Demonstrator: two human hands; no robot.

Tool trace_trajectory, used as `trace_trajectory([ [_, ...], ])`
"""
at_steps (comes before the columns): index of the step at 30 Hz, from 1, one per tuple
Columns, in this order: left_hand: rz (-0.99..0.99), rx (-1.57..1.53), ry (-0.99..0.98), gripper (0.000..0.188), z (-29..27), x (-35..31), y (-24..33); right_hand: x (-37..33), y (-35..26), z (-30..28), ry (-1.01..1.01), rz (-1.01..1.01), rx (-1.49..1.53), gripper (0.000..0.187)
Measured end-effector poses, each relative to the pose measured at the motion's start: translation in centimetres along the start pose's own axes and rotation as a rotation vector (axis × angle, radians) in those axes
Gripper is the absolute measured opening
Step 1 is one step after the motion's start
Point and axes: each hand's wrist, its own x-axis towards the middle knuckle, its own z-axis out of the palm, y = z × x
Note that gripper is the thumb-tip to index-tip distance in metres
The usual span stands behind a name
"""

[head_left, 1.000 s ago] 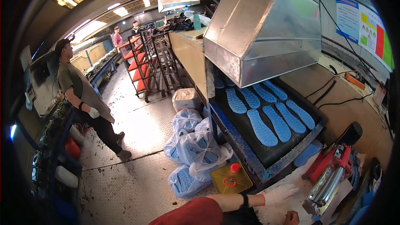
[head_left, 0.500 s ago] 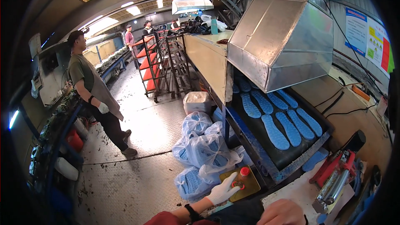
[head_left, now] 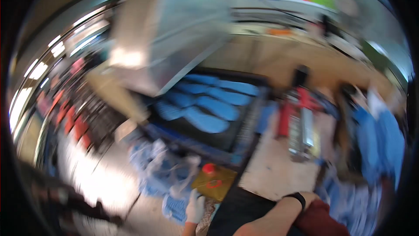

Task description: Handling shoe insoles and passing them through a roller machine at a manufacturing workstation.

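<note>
My left hand (head_left: 195, 208), in a white glove, is low in the picture beside the near left corner of a yellow tin (head_left: 227, 177). The tin has a red cap (head_left: 209, 168) and a red ring on top; the hand is apart from both. Motion smears its fingers. My bare right hand (head_left: 261, 223), below a black wristband, points down toward my body; its fingers are cut off by the lower edge. Blue shoe insoles (head_left: 217, 107) lie in rows on a black belt (head_left: 209, 142) ahead. Clear bags of blue pieces (head_left: 163, 166) stand left of the tin.
A metal hood (head_left: 174, 31) hangs over the belt. On the pale worktop (head_left: 266, 172) stands a red and silver device (head_left: 301, 122). Blue sheets (head_left: 377, 140) hang or lie at the right. Racks with red shelves (head_left: 72, 120) are at the left. The whole view is blurred.
My view has swung right, so everything has shifted left. My left hand has come off the tin's top to its near side. My right forearm shows more, with its hand toward my body.
</note>
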Motion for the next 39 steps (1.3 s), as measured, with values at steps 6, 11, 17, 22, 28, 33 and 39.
trace_trajectory([
  [6,0.135,0.071,0.024,0.043,2.9,-1.1,0.4,-4.5,-6.6,-1.5,0.297,0.309,-0.063,0.024],
  [11,0.281,0.179,-0.182,0.041,6.0,-9.0,-2.3,-17.2,-7.6,0.1,0.441,1.042,0.135,0.024],
  [17,0.268,0.364,-0.499,0.039,4.8,-5.8,-5.9,-29.8,-3.5,3.7,0.647,1.471,0.013,0.018],
  [22,0.237,0.483,-0.733,0.037,4.8,-4.5,-9.5,-35.1,2.0,2.5,0.788,1.486,-0.336,0.017],
  [28,-0.097,0.479,-0.636,0.035,4.2,-10.5,-16.4,-37.4,8.0,2.8,0.792,1.547,-0.520,0.016],
  [33,-0.041,0.295,-0.484,0.040,6.3,-14.6,-16.8,-39.4,6.6,4.8,0.883,1.404,-0.927,0.013],
  [39,-0.332,0.237,-0.341,0.042,6.0,-15.7,-14.2,-40.1,7.1,5.0,0.655,1.485,-0.976,0.015],
])
